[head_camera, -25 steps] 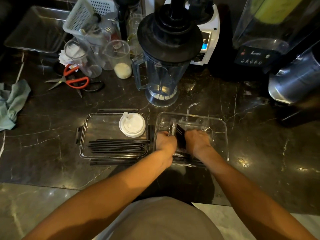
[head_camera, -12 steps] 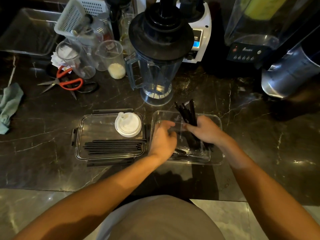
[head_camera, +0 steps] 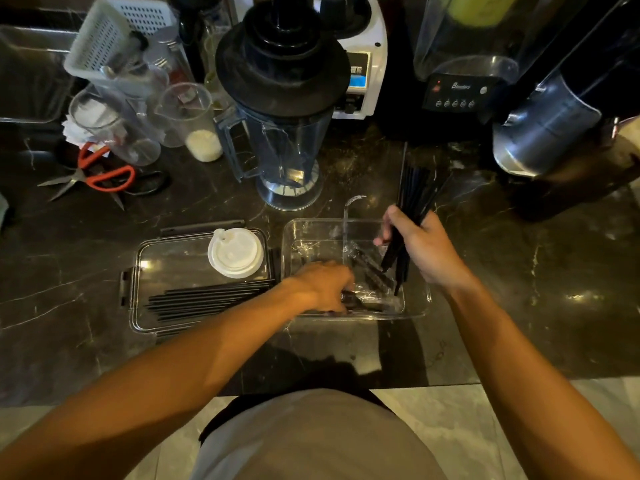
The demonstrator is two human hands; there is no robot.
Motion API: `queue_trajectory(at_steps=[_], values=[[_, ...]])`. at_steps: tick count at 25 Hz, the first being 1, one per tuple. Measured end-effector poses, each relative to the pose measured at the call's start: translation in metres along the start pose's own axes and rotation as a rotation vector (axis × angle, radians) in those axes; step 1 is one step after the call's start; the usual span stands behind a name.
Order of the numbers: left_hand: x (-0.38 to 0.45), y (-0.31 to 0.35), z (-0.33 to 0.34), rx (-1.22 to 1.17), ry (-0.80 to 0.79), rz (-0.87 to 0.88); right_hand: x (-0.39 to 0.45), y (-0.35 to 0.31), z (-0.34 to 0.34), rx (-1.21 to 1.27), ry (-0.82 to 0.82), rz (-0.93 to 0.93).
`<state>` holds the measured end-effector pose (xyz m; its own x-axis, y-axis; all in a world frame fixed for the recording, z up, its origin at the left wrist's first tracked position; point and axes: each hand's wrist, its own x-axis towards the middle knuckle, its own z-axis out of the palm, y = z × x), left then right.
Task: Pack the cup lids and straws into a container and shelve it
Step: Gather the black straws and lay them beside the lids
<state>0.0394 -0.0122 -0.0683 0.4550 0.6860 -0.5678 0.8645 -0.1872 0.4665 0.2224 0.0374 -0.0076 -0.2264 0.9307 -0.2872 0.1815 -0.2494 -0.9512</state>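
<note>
Our right hand (head_camera: pixel 420 245) is wrapped in a fist around a bundle of black straws (head_camera: pixel 410 206), holding them near upright over the clear container (head_camera: pixel 420 308), tips fanning toward one o'clock. We judge that upright grip keeps the bundle together and clears the container floor while the other hand works below.

Our left hand (head_camera: pixel 323 287) is down inside the container at its seven o'clock corner, fingers curled around something dark and glossy on the bottom, likely wrapped straws. We cannot tell exactly what is pinched. A clear hooked piece (head_camera: pixel 348 216) stands up from the container's far wall at twelve o'clock; its purpose is unclear.

At nine o'clock of the container, just beside it, lies the container lid (head_camera: pixel 156 258), upside down, serving as a holding tray. On it sits a white cup lid (head_camera: pixel 235 252) at its one o'clock corner, and loose black straws (head_camera: pixel 204 299) lie along its near edge, not yet packed.

Farther back at twelve o'clock stands a blender jug (head_camera: pixel 282 143) with a black cap. At two o'clock the black blender base (head_camera: pixel 457 95) carries script writing, too blurred to read surely. Red-handled scissors (head_camera: pixel 100 174) lie at ten o'clock on the dark marble counter (head_camera: pixel 519 271).
</note>
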Motion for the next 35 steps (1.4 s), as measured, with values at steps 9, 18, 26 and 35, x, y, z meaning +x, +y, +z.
queue_trajectory(at_steps=[9,18,26,35], values=[[0.009,-0.007,0.003,0.040,0.175,0.044,-0.009,0.000,-0.015,0.086,0.163,-0.037],[0.007,-0.029,-0.012,-0.135,0.386,0.007,0.002,0.006,-0.015,-0.005,0.062,0.025],[-0.001,-0.023,-0.002,0.045,0.541,0.021,0.000,0.001,-0.016,-0.153,-0.028,0.115],[-0.003,-0.015,0.011,0.176,0.324,0.003,-0.008,-0.003,-0.008,-0.164,-0.028,0.161]])
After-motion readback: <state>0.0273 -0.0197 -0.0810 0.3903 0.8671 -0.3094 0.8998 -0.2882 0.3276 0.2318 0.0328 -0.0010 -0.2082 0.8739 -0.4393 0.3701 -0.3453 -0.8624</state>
